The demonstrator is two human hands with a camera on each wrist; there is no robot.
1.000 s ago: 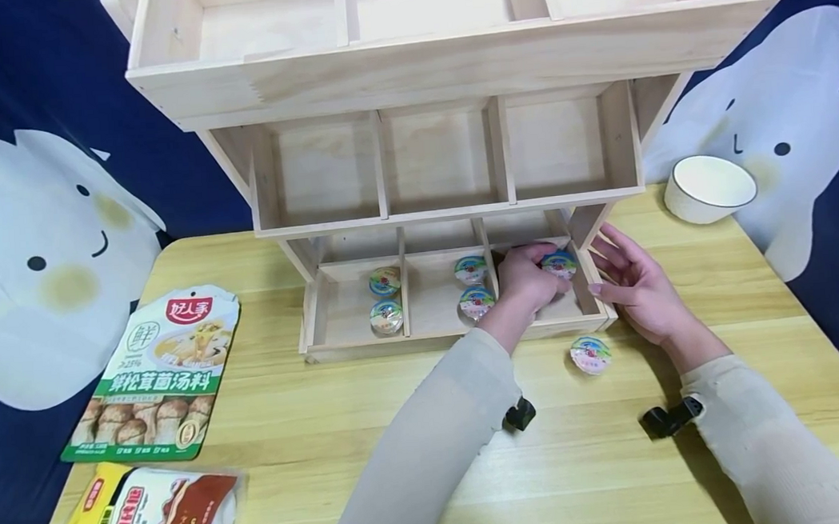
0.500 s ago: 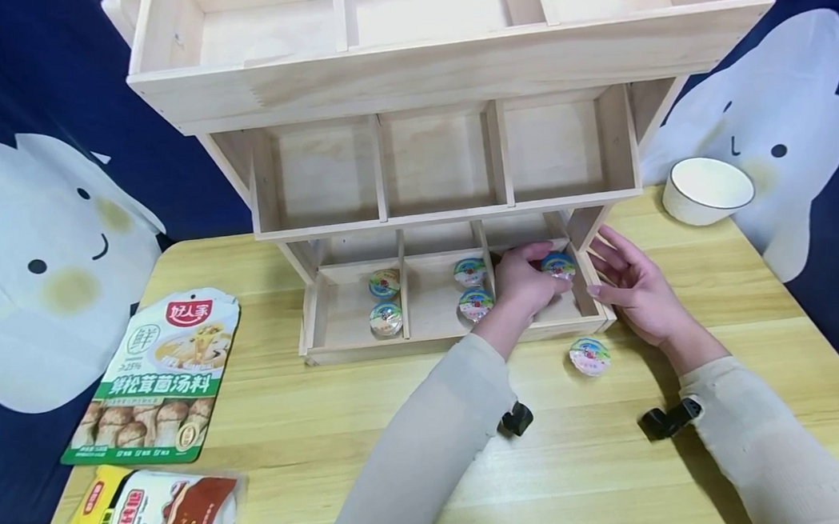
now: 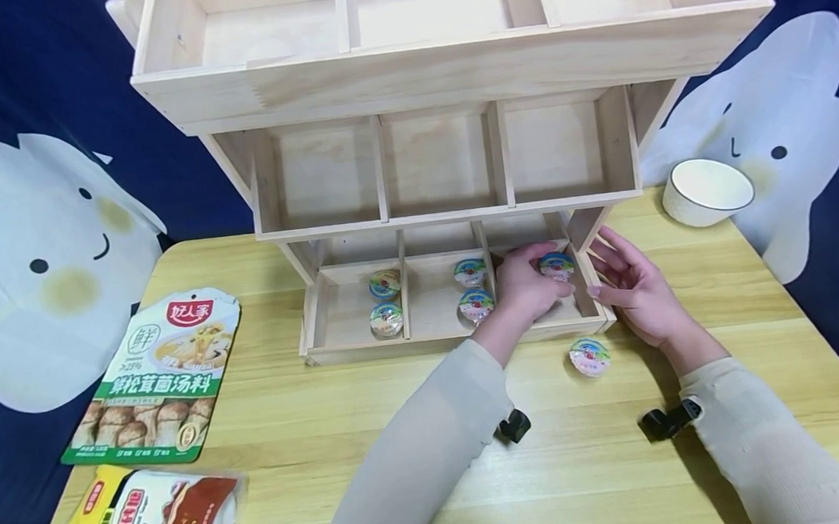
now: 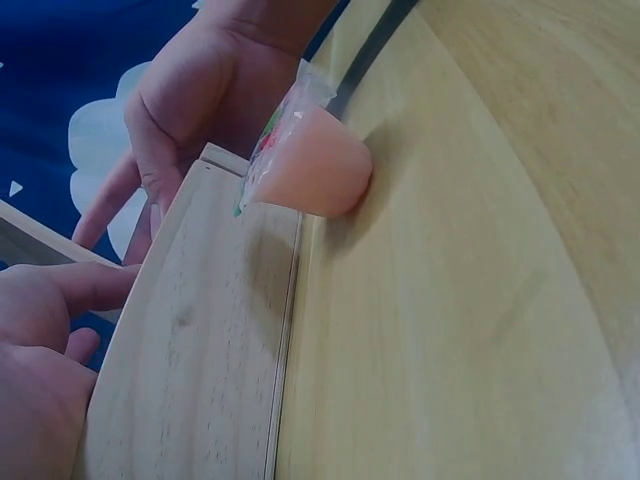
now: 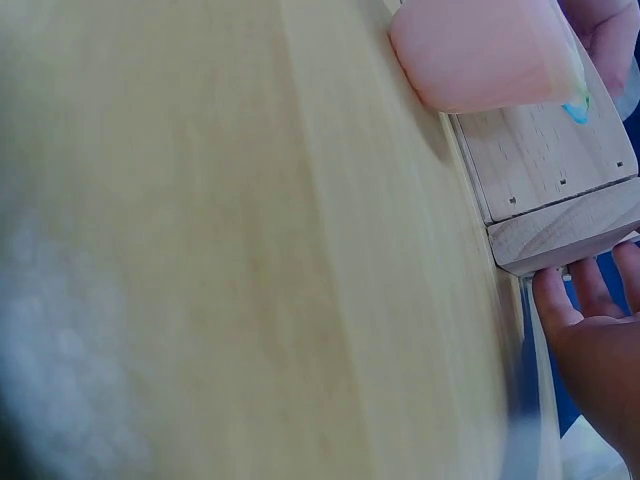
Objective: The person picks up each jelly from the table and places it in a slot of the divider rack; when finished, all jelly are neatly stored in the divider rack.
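Note:
My left hand (image 3: 529, 283) reaches into the right compartment of the bottom wooden drawer (image 3: 353, 350), its fingers and thumb about a jelly cup (image 3: 557, 266) with a printed lid. The drawer wall hides its fingertips in the left wrist view. Against the drawer's right side rests my right hand (image 3: 637, 289), its fingers extended and holding nothing. Another jelly cup (image 3: 589, 356), pink in the left wrist view, stands on the table just before the drawer. Two jelly cups (image 3: 387, 318) sit in the left compartment, and two more jelly cups (image 3: 476, 305) in the middle one.
Above the drawer rise two more tiers of the wooden rack (image 3: 443, 172), each split into three compartments. A white bowl (image 3: 707, 191) stands at the back right. On the left of the table lie a green-and-white soup seasoning pouch (image 3: 159, 374) and a yellow-and-white bag (image 3: 146, 515).
The left forearm has shifted slightly left. Both hands stay in nearly the same places, and the cups look unmoved apart from a slight shift of the whole view.

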